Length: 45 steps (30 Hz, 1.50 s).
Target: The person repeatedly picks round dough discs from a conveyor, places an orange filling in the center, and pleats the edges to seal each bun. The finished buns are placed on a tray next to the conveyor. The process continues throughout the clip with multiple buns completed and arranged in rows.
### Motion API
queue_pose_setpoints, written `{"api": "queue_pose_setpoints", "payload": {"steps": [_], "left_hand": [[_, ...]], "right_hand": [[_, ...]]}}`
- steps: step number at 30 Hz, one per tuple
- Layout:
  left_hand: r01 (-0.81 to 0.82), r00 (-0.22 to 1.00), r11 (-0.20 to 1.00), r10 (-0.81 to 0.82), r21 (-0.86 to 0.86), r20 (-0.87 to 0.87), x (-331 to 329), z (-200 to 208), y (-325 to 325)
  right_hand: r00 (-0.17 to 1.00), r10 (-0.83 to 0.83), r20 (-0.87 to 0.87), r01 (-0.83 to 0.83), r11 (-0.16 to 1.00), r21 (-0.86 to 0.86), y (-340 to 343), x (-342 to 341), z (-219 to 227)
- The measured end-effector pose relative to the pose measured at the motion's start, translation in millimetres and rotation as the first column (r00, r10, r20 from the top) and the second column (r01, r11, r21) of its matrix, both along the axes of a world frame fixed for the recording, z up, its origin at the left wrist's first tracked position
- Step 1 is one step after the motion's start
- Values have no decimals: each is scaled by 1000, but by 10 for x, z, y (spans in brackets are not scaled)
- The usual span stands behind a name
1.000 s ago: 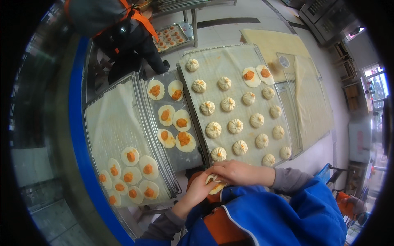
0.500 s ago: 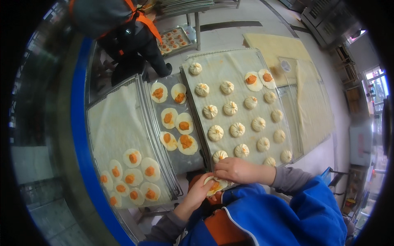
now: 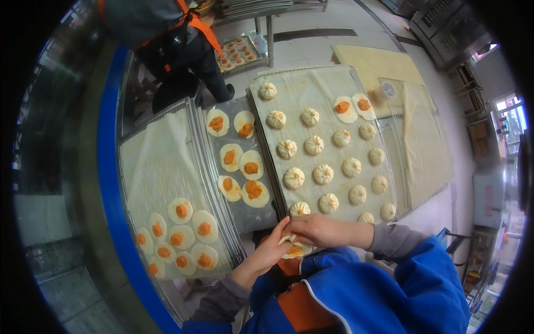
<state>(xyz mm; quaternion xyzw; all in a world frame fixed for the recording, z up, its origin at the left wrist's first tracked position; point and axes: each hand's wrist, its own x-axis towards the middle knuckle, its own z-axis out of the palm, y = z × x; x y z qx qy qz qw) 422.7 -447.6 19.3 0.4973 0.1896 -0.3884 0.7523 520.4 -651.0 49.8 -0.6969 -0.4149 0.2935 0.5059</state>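
A round dough wrapper (image 3: 295,250) with orange filling is held between my two hands, its edge partly gathered. My left hand (image 3: 268,248) cups it from the left, thumb up at the rim. Over its far edge my right hand (image 3: 313,229) pinches the dough with bent fingers. Just beyond my hands, pleated buns (image 3: 324,174) stand in rows on a cloth-lined tray (image 3: 289,83). Two open wrappers with filling (image 3: 345,109) lie at that tray's far right. More filled wrappers (image 3: 255,193) rest on a dark grey tray (image 3: 253,221) left of the buns.
At the left, a cloth-lined rack (image 3: 161,145) bears several filled wrappers (image 3: 180,236) at its near end. Cloth-covered racks (image 3: 428,145) and a clear cup (image 3: 387,89) are at the right. A person (image 3: 183,50) stands beyond, near a tray of filled wrappers (image 3: 236,54).
My left thumb has moved up toward my right fingers, and the wrapper has turned and drawn in slightly between my hands. The view has shifted a little.
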Motion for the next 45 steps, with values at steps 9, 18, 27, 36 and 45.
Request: {"api": "queue_pose_setpoints", "payload": {"steps": [9,18,27,36,45], "left_hand": [[-60,979,995,44,79,199,-239,-55,-60],[7,984,986,-36,164,175,-112,-77,9],[-253,918,949,174,188,355,-282,65,-180],[-210,952,976,191,56,239,-97,-30,-21],[-341,843,889,146,305,517,-207,19,-202]], "right_hand": [[995,3,97,-5,1000,19,17,1,-44],[986,39,160,-43,999,19,100,9,19],[969,38,245,-39,999,0,92,55,42],[949,66,309,-67,998,-6,145,53,22],[953,-83,292,79,997,25,144,52,23]]}}
